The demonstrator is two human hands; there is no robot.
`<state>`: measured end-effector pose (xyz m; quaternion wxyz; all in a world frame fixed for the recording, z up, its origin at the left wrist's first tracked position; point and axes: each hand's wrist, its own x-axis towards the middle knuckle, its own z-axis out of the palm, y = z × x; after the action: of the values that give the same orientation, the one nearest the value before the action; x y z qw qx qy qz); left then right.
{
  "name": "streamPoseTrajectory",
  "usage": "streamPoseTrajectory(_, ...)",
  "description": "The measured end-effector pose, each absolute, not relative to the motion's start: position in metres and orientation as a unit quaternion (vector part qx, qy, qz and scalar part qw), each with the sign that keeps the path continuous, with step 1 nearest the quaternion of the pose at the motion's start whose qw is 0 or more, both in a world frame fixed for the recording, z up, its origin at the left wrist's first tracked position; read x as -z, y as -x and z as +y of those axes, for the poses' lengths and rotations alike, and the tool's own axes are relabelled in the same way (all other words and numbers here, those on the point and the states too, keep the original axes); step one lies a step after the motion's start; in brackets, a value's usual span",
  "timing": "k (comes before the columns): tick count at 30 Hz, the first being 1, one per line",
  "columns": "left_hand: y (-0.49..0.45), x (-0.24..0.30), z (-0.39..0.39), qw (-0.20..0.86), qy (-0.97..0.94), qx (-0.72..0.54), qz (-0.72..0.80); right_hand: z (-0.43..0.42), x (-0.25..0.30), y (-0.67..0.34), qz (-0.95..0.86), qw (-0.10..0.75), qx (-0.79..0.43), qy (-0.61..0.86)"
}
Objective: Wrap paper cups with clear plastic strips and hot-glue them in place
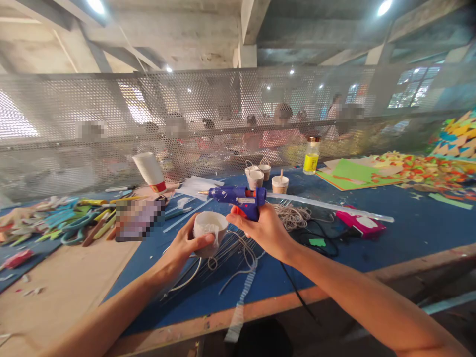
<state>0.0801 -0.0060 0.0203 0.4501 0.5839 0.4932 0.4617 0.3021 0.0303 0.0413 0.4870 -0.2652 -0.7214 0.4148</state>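
Observation:
My right hand (266, 229) grips a blue glue gun (238, 198) by its handle, nozzle pointing left, with a long clear glue stick (330, 206) running out of its back. My left hand (186, 243) is wrapped round a small white paper cup (208, 229), held tilted just below and left of the nozzle. A white string (215, 235) hangs at the cup's rim. Both hands hover over the blue table (409, 233).
Three small finished cup-baskets (264, 178) stand behind the gun, next to a yellow glue bottle (311, 156). A stack of paper cups (150, 172) leans at left. Twine (293, 215), scissors, coloured paper scraps (409, 166) lie around. A perforated metal screen (223, 114) backs the table; people sit beyond it.

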Motion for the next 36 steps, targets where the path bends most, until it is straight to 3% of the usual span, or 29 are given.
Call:
streamPoseTrajectory(19, -0.087, -0.015, -0.006, 0.442, -0.584, -0.481, 0.482, 0.026, -0.034, -0.289, -0.759, 0.463, -0.346, 0.300)
streamPoseTrajectory(36, -0.077, -0.031, -0.006, 0.345, -0.577, -0.512, 0.534, 0.028, -0.062, -0.325, -0.827, 0.379, -0.351, 0.222)
